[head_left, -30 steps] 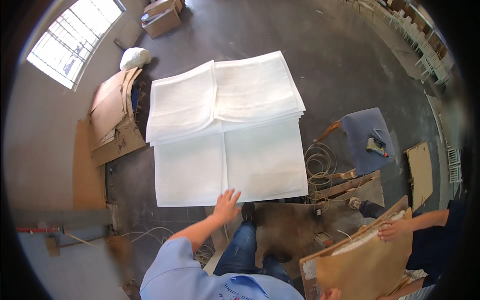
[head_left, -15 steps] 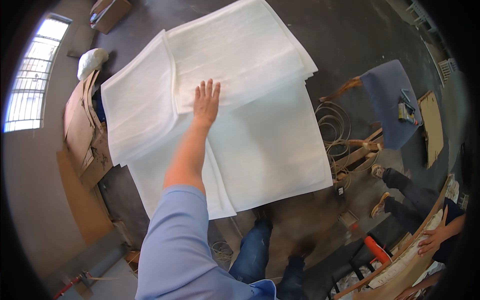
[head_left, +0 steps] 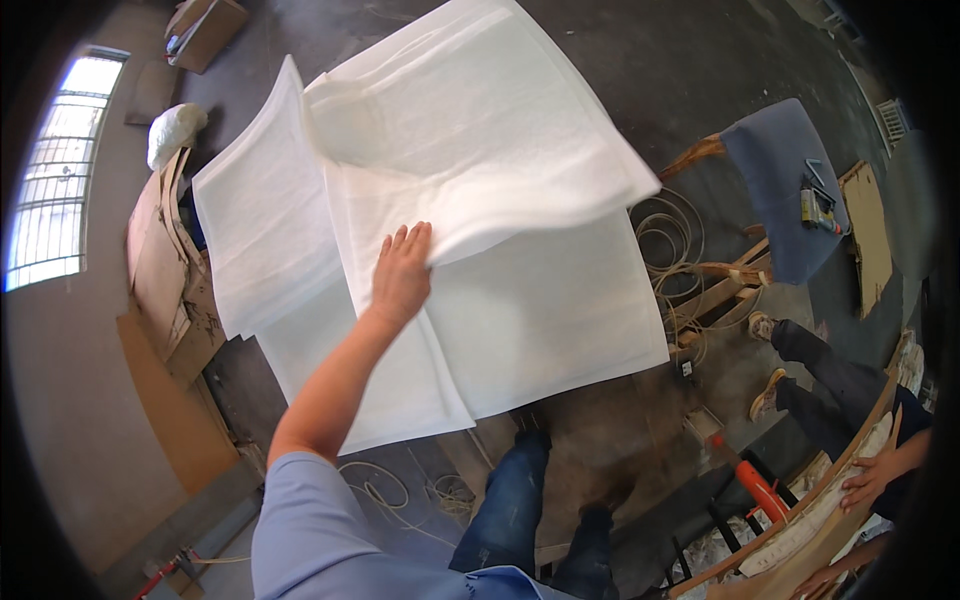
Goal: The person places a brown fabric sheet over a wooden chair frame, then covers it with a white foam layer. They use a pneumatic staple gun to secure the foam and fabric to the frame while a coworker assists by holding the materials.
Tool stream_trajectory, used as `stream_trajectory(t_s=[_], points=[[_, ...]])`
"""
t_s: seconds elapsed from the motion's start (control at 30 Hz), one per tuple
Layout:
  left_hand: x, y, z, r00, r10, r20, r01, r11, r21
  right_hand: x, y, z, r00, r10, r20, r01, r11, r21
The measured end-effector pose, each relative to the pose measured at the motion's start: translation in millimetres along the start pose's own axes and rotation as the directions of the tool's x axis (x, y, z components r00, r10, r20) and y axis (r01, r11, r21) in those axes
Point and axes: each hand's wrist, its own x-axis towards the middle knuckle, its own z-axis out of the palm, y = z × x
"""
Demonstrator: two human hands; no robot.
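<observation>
White sheet [head_left: 490, 130], near edge raised, running rightward from my left hand [head_left: 402, 272], bulk ahead; fingers extended, whether gripping I cannot tell; right hand unseen.

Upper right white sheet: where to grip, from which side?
Probably the white sheet's front edge, between the left hand and the right corner, coming from the wearer's side. That edge faces the wearer and bows up over the lower sheet, so a pinch from above and below looks feasible.
</observation>
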Motion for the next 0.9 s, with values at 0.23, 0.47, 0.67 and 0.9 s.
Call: stream_trajectory(t_s=[0.23, 0.47, 0.67, 0.9], points=[[12.0, 10.8, 107.3, 0.98, -0.022, -0.199, 0.064, 0.976, 0.21, 5.1, -0.9, -2.5, 0.995, -0.062, -0.084, 0.057, 0.997, -0.055], [42.7, 3.8, 89.9, 0.963, 0.096, -0.252, -0.033, 0.969, 0.244, 4.8, -23.1, -6.9, 0.997, -0.021, -0.072, 0.02, 1.0, -0.013], [67.1, 12.2, -23.3, 0.949, 0.266, -0.169, -0.219, 0.943, 0.252, -0.4, 5.4, 0.7, 0.974, -0.11, -0.196, 0.12, 0.992, 0.039], [126.8, 63.5, -351.0, 0.992, 0.12, -0.025, -0.114, 0.981, 0.157, -7.9, 25.0, 6.8, 0.997, -0.068, -0.03, 0.074, 0.953, 0.295]])
